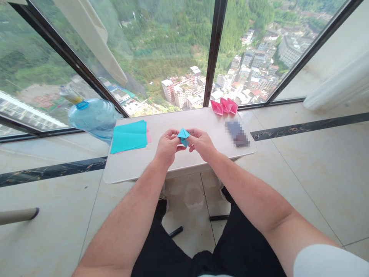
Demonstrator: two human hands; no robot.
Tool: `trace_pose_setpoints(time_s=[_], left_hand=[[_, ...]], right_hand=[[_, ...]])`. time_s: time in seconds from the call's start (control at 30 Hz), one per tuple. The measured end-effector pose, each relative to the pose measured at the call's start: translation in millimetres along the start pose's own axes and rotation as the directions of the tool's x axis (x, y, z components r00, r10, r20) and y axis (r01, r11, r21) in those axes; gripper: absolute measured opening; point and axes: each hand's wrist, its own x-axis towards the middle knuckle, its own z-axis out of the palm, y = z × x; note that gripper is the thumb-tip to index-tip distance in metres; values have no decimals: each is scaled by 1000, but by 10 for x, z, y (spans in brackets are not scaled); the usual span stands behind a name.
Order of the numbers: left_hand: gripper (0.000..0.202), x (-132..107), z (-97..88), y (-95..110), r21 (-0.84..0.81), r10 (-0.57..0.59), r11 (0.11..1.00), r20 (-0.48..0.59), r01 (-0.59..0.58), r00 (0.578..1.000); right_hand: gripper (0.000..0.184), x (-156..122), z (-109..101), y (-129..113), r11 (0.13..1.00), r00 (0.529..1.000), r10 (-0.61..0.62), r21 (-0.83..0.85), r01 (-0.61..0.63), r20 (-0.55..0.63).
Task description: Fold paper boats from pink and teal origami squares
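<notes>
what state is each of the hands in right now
Left hand: closed, holding one side of the folded blue paper.
Right hand: closed, holding its other side.

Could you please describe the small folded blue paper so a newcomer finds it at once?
Start at the white rectangular table before the dark-framed glass windows. Over it, the bare left hand and bare right hand hold the small folded blue paper. Its folds separate it from the flat blue paper sheet at left; its colour, from the folded pink paper pieces at right.
</notes>
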Motion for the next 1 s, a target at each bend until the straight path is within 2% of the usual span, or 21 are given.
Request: trace_pose_setpoints(time_s=[0.17,0.27,0.37,0.47,0.67,0.83,1.0], left_hand=[[33,11,3,-37,7,-33,999,-35,33,999],[34,33,5,-92,15,-64,998,-59,65,996],[38,58,9,-140,12,-54,998,-79,55,995],[41,66,16,-154,14,-8,1000,-109,10,994],[39,39,37,-134,74,44,997,-132,-35,990],[32,42,33,-125,105,87,992,-163,-71,983],[28,58,-25,-121,132,85,989,-118,-69,989]], right_hand=[[32,39,-37,41,999,999,18,-49,-19,-32],[36,82,-57,141,983,997,-25,-183,13,-68],[36,103,-58,221,925,985,-142,-368,97,-98],[35,92,-49,242,867,967,-234,-472,159,-102],[38,23,-27,210,778,956,-282,-603,176,-85],[27,2,-43,186,729,943,-330,-647,224,-46],[14,25,-97,152,730,954,-295,-656,189,-52]])
